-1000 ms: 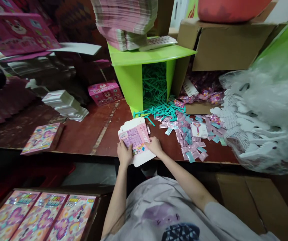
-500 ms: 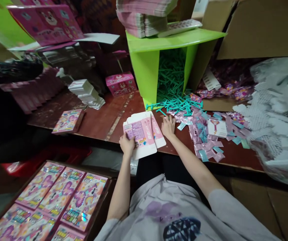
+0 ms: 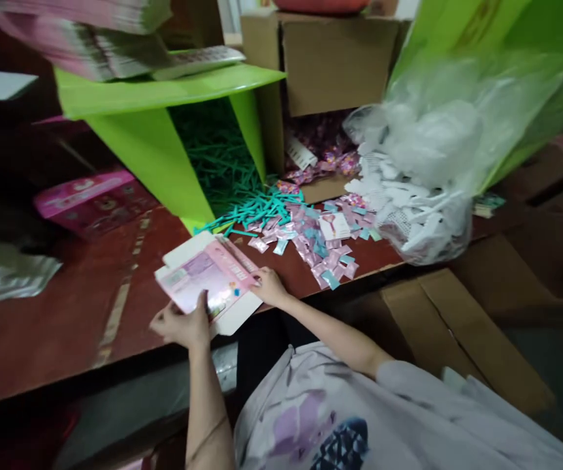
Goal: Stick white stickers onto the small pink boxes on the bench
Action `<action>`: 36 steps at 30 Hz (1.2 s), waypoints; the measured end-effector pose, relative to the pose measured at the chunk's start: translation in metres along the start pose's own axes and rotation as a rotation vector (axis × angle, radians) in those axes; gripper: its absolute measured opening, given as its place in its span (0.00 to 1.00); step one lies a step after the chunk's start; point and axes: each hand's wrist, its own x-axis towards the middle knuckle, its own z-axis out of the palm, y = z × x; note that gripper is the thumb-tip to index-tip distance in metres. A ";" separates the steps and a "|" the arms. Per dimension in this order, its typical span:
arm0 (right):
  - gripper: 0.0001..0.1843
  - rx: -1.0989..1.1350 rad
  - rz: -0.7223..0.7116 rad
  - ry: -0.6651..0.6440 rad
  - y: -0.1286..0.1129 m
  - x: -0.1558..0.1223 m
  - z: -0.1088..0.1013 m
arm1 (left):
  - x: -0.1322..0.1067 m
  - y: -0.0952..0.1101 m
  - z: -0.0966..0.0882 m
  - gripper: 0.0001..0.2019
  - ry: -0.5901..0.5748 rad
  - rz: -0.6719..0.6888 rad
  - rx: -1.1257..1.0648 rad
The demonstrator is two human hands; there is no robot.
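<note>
A flat, folded pink carton (image 3: pixel 217 274) with white end flaps lies at the table's near edge, and at least one more carton shows beneath its far side. My left hand (image 3: pixel 186 324) grips its near left edge, thumb on the printed face; some fingers are hidden under it. At the right edge, my right hand (image 3: pixel 269 287) pinches the carton, fingertips partly out of sight. Just beyond the carton are teal plastic sticks (image 3: pixel 257 209), spilling from a green box (image 3: pixel 149 156). Pink and blue sachets (image 3: pixel 311 241) are scattered to the right of my right hand.
A white card stack (image 3: pixel 334 226) rests among the sachets. Farther right stands a clear bag of white pieces (image 3: pixel 409 196). A cardboard box (image 3: pixel 340 65) is behind. At left are a pink box (image 3: pixel 95 202) and white stacked sheets (image 3: pixel 7 267). Folded cardboard (image 3: pixel 438 333) lies below, right.
The view has swung right, so table items appear farther left. My right hand has come from the table beside the cartons to the carton's right edge. My left hand still holds the carton.
</note>
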 end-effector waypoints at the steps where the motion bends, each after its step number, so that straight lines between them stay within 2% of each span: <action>1: 0.12 0.004 -0.003 0.009 -0.001 0.001 -0.007 | -0.002 0.004 -0.001 0.35 0.082 0.012 -0.057; 2: 0.10 0.016 -0.010 0.023 -0.004 0.002 -0.014 | -0.005 0.009 -0.003 0.36 0.143 0.004 -0.149; 3: 0.09 0.046 -0.018 0.037 -0.009 0.001 -0.023 | -0.008 0.014 -0.006 0.35 0.157 -0.029 -0.276; 6: 0.17 0.172 -0.044 0.030 -0.034 -0.011 -0.052 | -0.019 0.030 -0.020 0.28 -0.077 -0.260 -0.711; 8: 0.23 0.156 -0.047 0.011 -0.057 -0.025 -0.069 | -0.028 0.041 -0.027 0.22 -0.167 -0.385 -0.842; 9: 0.25 0.108 -0.038 0.000 -0.067 -0.032 -0.076 | -0.032 0.046 -0.030 0.20 -0.167 -0.385 -0.886; 12: 0.30 -0.027 0.040 -0.084 -0.089 -0.053 -0.090 | -0.043 0.053 -0.031 0.22 -0.108 -0.264 -0.976; 14: 0.28 -0.009 0.095 -0.219 -0.092 -0.062 -0.098 | -0.049 0.049 -0.029 0.23 -0.164 -0.293 -0.981; 17: 0.27 0.340 0.130 -0.412 -0.080 -0.063 -0.115 | -0.062 0.038 -0.032 0.20 -0.336 -0.455 -0.878; 19: 0.29 0.598 0.195 -0.401 -0.065 -0.060 -0.126 | -0.072 0.038 -0.037 0.19 -0.516 -0.495 -0.810; 21: 0.29 0.703 0.295 -0.368 -0.050 -0.060 -0.134 | -0.082 0.044 -0.042 0.17 -0.625 -0.437 -0.796; 22: 0.28 0.719 0.333 -0.382 -0.043 -0.061 -0.136 | -0.085 0.049 -0.044 0.19 -0.646 -0.384 -0.830; 24: 0.26 0.742 0.313 -0.387 -0.030 -0.067 -0.135 | -0.091 0.059 -0.045 0.30 -0.659 -0.270 -0.911; 26: 0.32 0.760 0.218 -0.233 -0.018 -0.076 -0.131 | -0.095 0.064 -0.043 0.36 -0.729 -0.187 -0.933; 28: 0.39 0.744 0.162 -0.022 -0.006 -0.085 -0.123 | -0.100 0.063 -0.039 0.32 -0.809 -0.123 -0.869; 29: 0.37 0.740 0.175 0.034 -0.001 -0.088 -0.118 | -0.103 0.062 -0.037 0.28 -0.825 -0.094 -0.825; 31: 0.19 0.762 0.266 0.046 0.009 -0.092 -0.107 | -0.107 0.060 -0.034 0.14 -0.820 -0.054 -0.743; 32: 0.14 0.779 0.327 0.026 0.013 -0.093 -0.102 | -0.109 0.060 -0.034 0.10 -0.820 -0.044 -0.704; 34: 0.22 0.836 0.435 -0.012 0.017 -0.093 -0.092 | -0.112 0.060 -0.033 0.15 -0.831 -0.047 -0.652; 36: 0.19 0.928 0.483 -0.009 0.016 -0.090 -0.085 | -0.113 0.060 -0.031 0.12 -0.827 -0.075 -0.662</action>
